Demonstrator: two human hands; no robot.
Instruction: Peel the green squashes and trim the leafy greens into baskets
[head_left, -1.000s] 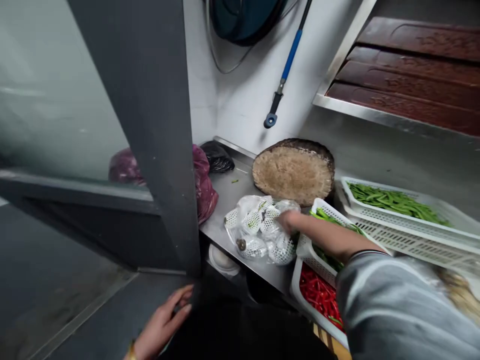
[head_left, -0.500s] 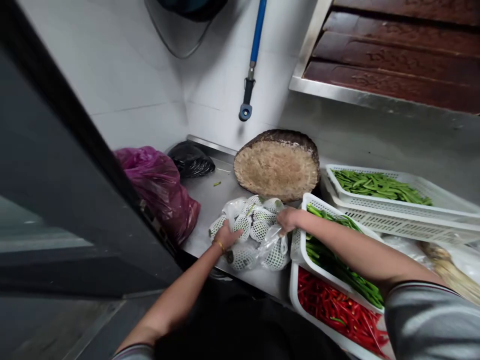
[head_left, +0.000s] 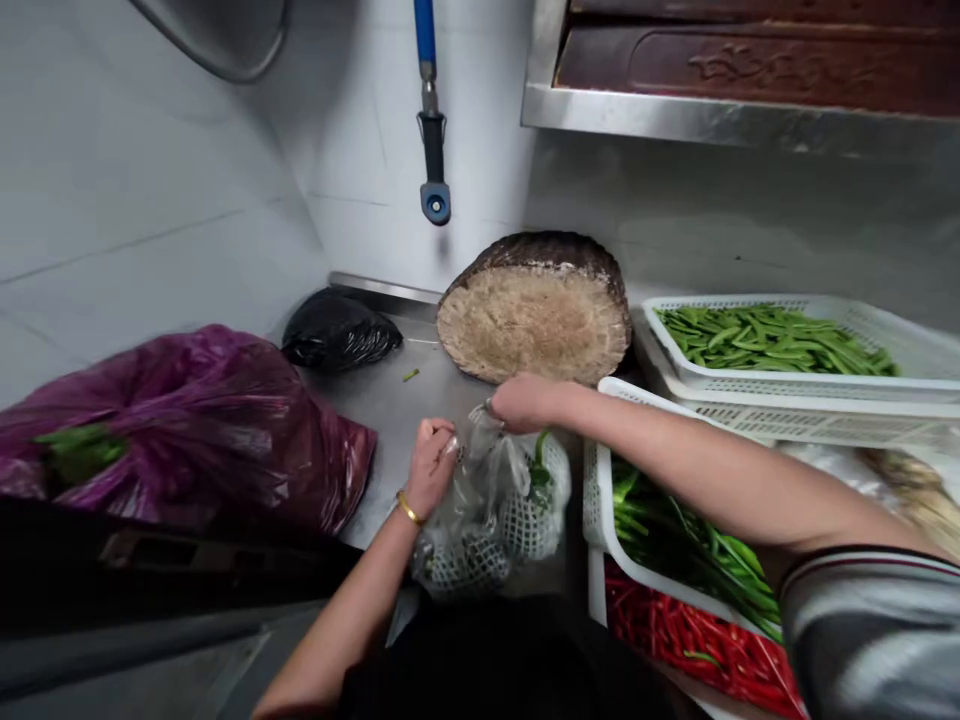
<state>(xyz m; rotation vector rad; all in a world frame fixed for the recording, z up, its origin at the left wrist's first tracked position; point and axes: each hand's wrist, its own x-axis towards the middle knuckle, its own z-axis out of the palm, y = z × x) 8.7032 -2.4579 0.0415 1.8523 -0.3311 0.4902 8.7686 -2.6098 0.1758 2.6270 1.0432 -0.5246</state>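
A clear plastic bag (head_left: 486, 465) hangs bunched between my hands near the counter's front edge. My left hand (head_left: 433, 462), with a gold bracelet at the wrist, is closed on the bag's left rim. At the far right side of its mouth, my right hand (head_left: 525, 402) pinches the plastic, with the fingertips partly hidden. Inside and under the bag are several rounded vegetables in white foam net sleeves (head_left: 534, 518). A green stem (head_left: 539, 468) shows on one; their kind is unclear.
A round wooden chopping block (head_left: 536, 315) leans at the back wall. On the left are a purple bag (head_left: 247, 430) and a black bag (head_left: 341, 330). White baskets hold green beans (head_left: 772, 340), green stalks (head_left: 697, 540) and red chillies (head_left: 690, 620). A blue-handled spray nozzle (head_left: 435, 200) hangs above.
Both hands have gathered and lifted the bag's rim, drawing the plastic up around the netted vegetables. These now sit nearer the front edge. The camera view has shifted, showing more of the purple bag.
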